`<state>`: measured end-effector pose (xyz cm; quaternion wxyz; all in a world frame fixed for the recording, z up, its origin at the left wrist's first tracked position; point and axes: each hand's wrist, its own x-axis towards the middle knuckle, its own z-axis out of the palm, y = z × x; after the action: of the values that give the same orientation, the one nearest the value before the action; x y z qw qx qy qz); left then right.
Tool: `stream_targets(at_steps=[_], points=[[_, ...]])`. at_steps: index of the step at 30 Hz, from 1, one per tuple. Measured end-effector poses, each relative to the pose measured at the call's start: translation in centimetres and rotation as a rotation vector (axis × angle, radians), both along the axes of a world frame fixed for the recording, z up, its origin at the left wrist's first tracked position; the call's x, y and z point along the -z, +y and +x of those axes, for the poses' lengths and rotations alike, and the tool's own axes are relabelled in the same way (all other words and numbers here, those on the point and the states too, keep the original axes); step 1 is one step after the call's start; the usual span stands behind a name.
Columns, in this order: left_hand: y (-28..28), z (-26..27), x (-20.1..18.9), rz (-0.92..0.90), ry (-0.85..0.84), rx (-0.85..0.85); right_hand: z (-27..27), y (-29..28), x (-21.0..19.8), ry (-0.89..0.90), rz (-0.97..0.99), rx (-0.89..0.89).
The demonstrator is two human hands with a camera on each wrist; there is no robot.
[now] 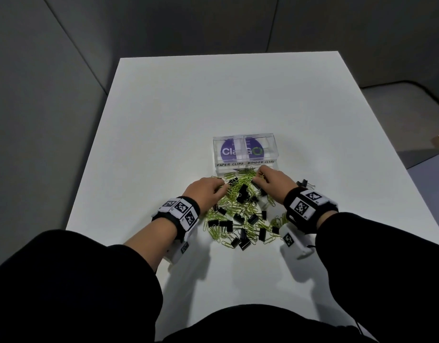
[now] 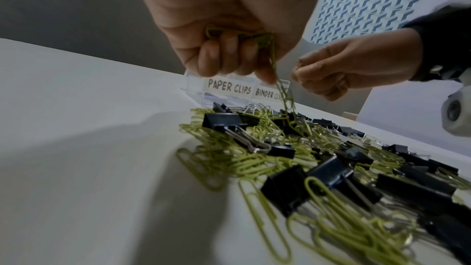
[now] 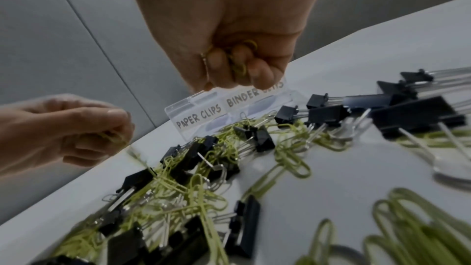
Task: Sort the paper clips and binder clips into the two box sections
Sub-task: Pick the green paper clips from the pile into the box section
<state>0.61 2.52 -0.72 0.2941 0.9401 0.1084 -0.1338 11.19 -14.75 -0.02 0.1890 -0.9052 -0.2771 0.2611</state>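
green paper clips (image 1: 240,209), black binder clips (image 1: 242,194) — tangled heap

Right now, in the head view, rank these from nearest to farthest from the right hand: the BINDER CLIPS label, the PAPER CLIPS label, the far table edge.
From the right hand:
1. BINDER CLIPS label, on the box front just beyond the fingers.
2. PAPER CLIPS label, same box front, further to the left.
3. Far table edge, well beyond the box.
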Motion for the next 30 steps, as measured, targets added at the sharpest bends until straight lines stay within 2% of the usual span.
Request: stream_targets(at_steps=[3,7,10,15,20,24,30], points=[[0.2,0.0,0.0,-0.063,0.057,0.007,0.3,0.7,0.5,-0.054,-0.064,-0.033],[0.5,0.0,0.6,-0.097,0.117,0.036,0.7,1.3,0.9,-0.026,-0.065,-0.043],[0.3,0.0,0.9,-0.032,0.128,0.083,1.0,1.6,1.4,-0.025,-0.118,-0.091],[-0.6,-0.1,0.7,0.072,0.084,0.141,0.7,1.7,2.1,-0.167,-0.211,-0.238],[-1.0,0.1,0.5,0.186,0.057,0.182,0.3,1.3,2.7,-0.223,-0.225,-0.260],[-1.6,0.0,0.8,0.255,0.104,0.243,-0.3,0.4,2.8,-0.240,-0.216,-0.273],[-2.0,0.2,0.9,0.198,0.114,0.227,-1.1,0.4,2.5,-0.197,-0.244,-0.255]])
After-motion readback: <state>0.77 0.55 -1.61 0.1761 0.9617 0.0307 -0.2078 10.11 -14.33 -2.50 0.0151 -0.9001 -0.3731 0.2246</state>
